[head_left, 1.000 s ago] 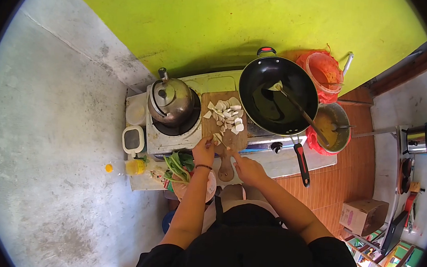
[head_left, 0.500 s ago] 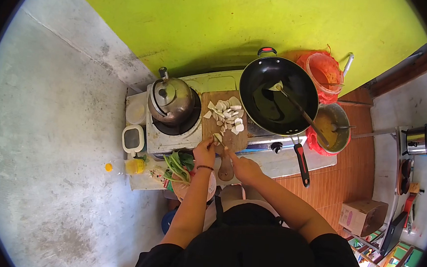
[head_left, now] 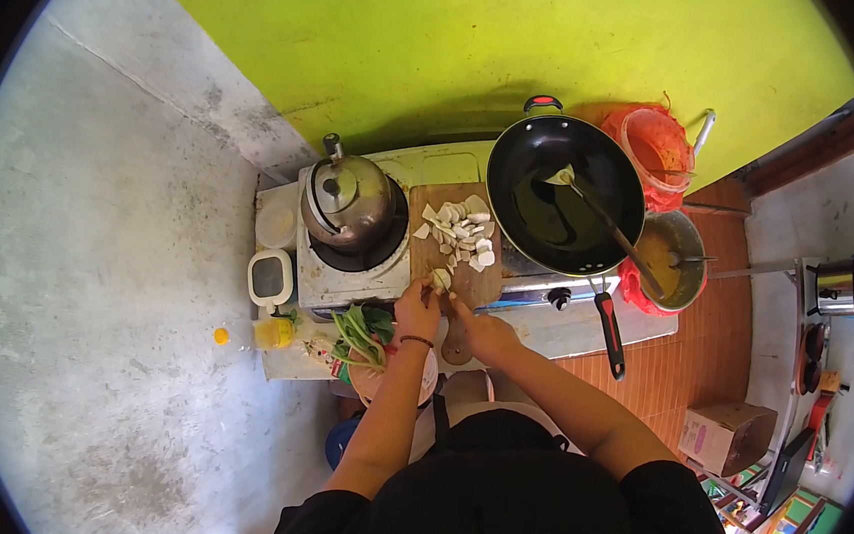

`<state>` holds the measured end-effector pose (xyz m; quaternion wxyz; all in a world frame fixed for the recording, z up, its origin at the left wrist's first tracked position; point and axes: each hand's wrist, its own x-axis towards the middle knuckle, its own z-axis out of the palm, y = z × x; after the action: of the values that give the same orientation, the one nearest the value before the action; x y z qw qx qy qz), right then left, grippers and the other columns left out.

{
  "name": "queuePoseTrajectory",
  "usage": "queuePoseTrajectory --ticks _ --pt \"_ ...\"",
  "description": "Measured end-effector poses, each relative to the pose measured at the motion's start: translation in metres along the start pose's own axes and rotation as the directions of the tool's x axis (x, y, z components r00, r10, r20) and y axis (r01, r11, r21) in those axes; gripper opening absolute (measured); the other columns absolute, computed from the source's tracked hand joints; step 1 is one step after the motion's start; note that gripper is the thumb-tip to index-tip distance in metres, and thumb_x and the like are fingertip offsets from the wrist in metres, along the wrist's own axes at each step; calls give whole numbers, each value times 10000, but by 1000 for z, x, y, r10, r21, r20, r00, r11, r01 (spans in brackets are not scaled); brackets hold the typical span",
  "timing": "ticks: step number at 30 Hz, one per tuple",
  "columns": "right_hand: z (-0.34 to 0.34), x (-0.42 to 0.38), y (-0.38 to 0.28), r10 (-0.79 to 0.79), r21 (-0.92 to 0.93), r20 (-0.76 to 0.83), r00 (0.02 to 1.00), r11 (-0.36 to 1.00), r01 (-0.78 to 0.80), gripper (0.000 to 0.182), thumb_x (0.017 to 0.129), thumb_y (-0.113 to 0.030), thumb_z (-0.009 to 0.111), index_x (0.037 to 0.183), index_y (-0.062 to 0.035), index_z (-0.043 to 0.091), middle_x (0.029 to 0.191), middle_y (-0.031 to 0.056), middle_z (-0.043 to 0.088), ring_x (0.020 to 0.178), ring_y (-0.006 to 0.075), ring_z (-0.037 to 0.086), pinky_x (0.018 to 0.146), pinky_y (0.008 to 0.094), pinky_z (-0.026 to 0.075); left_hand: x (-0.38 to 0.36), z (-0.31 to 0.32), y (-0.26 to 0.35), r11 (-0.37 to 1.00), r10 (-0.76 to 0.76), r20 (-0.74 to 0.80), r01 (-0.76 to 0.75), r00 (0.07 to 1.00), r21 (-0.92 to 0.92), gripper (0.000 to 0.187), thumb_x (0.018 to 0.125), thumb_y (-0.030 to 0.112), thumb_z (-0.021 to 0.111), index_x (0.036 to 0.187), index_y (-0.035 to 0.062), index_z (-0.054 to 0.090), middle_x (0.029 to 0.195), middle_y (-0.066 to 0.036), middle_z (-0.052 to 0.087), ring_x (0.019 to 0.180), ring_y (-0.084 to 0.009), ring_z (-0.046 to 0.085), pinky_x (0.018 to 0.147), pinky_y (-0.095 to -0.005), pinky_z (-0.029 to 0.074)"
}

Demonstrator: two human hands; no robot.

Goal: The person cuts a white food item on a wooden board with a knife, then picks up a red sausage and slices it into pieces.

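On the wooden cutting board lies a pile of pale, thin vegetable slices. At the board's near end, my left hand is closed on a pale vegetable piece, fingertips pressed against it. Beside it, my right hand is closed around a knife, its index finger stretched forward toward the piece. Most of the knife is hidden by the hand. The board's handle shows between my two wrists.
A metal kettle stands on the left burner. To the right is a black wok with oil and a wooden-handled spatula. Farther right are a pot and a red-lined bucket. Leafy greens lie by my left forearm.
My left fingers have shifted slightly on the vegetable piece, and the knife blade has turned so less of it shows. The whole view has moved a little; the pile looks much the same.
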<state>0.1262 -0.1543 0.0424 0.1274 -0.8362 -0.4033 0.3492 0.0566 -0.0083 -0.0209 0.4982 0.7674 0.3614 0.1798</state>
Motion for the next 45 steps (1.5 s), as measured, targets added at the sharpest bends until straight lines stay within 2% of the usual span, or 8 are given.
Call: queuePoseTrajectory --ticks 5,8,14,17,32,35,41,45 --pt "13 3 11 -28 -133 -49 998 991 21 801 845 -90 522 1523 -274 139 836 216 627 781 364 664 664 457 539 -4 -3 7 999 -6 23 6 1000 -32 286 868 30 636 1137 -56 587 1010 -174 693 943 -180 686 802 -277 538" --pt "15 2 10 -30 -145 -56 998 989 22 786 846 -97 528 1518 -274 158 843 224 633 766 373 664 669 465 537 -6 0 -2 999 36 -17 -35 999 26 322 825 109 664 1127 8 610 964 -174 683 872 -314 672 775 -383 519" --pt "18 1 13 4 306 -126 992 951 35 651 890 -120 505 1475 -238 245 875 250 653 776 400 655 690 500 518 -6 0 12 915 270 53 -273 961 298 417 793 111 655 1186 36 537 1111 -191 615 978 -392 545 886 -451 432" --pt "18 -6 16 17 156 -176 984 988 11 589 913 -141 494 1453 -212 269 864 245 657 783 403 651 709 502 511 -6 -1 17 916 213 99 -234 972 327 441 789 123 669 1197 36 525 1124 -193 585 988 -393 532 910 -446 420" --pt "2 -29 11 7 50 -178 984 999 2 541 946 -190 459 1454 -215 274 899 231 641 797 390 657 685 487 528 15 4 10 902 291 28 -284 956 326 321 800 12 628 1120 8 655 1092 -195 623 988 -350 612 835 -378 504" --pt "5 -23 12 14 29 -192 981 1000 -8 525 956 -213 434 1456 -215 274 884 234 643 785 398 656 680 494 526 14 7 12 924 225 12 -218 974 314 324 799 19 621 1122 11 654 1072 -192 639 960 -347 620 853 -384 497" --pt "-2 -19 5 34 83 -148 988 996 -21 555 922 -173 472 1446 -184 288 845 215 648 787 399 646 697 506 515 11 5 12 872 302 49 -297 952 389 340 798 42 620 1134 0 643 1130 -194 627 981 -376 593 878 -422 476" --pt "3 -7 9 43 56 -114 993 998 -37 627 914 -176 463 1490 -241 225 875 218 652 791 384 660 703 476 530 14 3 1 856 323 99 -335 941 393 366 804 28 613 1168 -2 621 1165 -191 618 1008 -383 578 890 -428 469"
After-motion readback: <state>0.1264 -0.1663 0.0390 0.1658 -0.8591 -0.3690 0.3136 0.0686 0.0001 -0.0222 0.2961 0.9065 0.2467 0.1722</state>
